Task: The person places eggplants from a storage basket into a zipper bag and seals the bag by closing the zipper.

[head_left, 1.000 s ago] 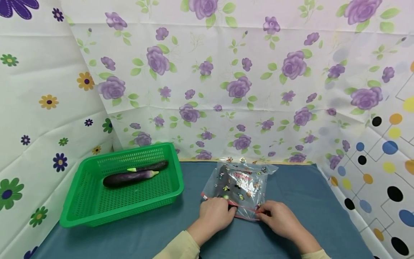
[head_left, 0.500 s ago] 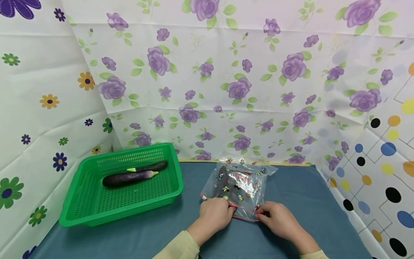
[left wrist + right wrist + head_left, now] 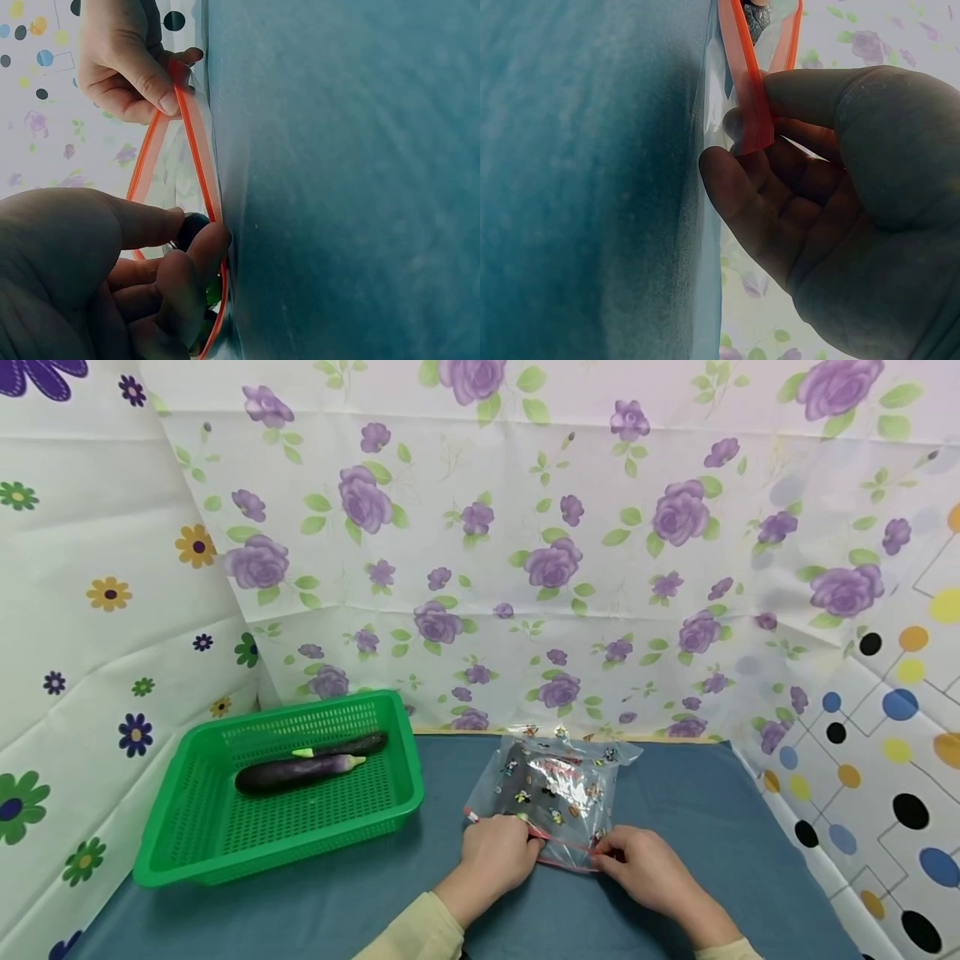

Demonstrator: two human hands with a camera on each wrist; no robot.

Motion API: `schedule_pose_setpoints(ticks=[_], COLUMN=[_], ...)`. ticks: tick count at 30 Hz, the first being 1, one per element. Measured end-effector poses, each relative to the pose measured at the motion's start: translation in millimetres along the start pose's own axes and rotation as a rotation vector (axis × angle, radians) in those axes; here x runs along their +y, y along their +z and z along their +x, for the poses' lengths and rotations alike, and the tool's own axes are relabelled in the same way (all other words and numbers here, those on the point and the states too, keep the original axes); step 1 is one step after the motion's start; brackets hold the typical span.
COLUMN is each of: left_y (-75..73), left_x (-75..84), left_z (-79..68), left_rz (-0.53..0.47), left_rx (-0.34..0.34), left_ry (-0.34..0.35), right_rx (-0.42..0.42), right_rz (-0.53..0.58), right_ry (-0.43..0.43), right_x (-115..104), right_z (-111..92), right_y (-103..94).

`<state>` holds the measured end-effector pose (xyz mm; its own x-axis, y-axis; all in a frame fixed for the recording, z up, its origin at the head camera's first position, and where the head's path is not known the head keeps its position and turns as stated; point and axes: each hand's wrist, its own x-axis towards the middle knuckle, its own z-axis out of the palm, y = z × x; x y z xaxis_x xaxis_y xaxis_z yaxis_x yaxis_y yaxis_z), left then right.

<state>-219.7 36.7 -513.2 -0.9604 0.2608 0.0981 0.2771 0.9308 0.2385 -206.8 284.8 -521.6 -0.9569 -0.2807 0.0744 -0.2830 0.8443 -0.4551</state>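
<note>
My left hand [image 3: 498, 856] is at the mouth of a clear zip bag [image 3: 577, 789] with red edges and small cartoon prints. In the left wrist view, its thumb and index finger close about a dark eggplant [image 3: 193, 229] between the red edges; most of it is hidden. Pinched together at the right end of the bag's mouth, the edges are in my right hand [image 3: 637, 864]. The right wrist view shows that thumb and fingers on the red strip [image 3: 750, 97]. Dark contents with green bits show through the plastic.
A green plastic basket [image 3: 270, 852] stands on the left, holding a large purple eggplant [image 3: 292, 774] and a thinner dark one [image 3: 352, 746] with a green stem. A blue cloth [image 3: 675, 793] covers the table. Flowered and dotted sheets [image 3: 465, 643] enclose the back and sides.
The dark gap seen a second ago beside my left thumb no longer shows in the head view. Both hands and the bag otherwise stay almost where they were.
</note>
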Motion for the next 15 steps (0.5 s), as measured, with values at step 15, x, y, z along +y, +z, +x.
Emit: schedule_pose_setpoints(ticks=[15], left_y=[-10.1], left_x=[-3.0], left_z=[-5.6], left_rz=[-0.016], left_rx=[-0.017], left_ry=[-0.001], right_rx=[-0.003], right_rz=[0.013], right_ry=[-0.006], right_x=[-1], right_z=[-1], right_y=[-1.6])
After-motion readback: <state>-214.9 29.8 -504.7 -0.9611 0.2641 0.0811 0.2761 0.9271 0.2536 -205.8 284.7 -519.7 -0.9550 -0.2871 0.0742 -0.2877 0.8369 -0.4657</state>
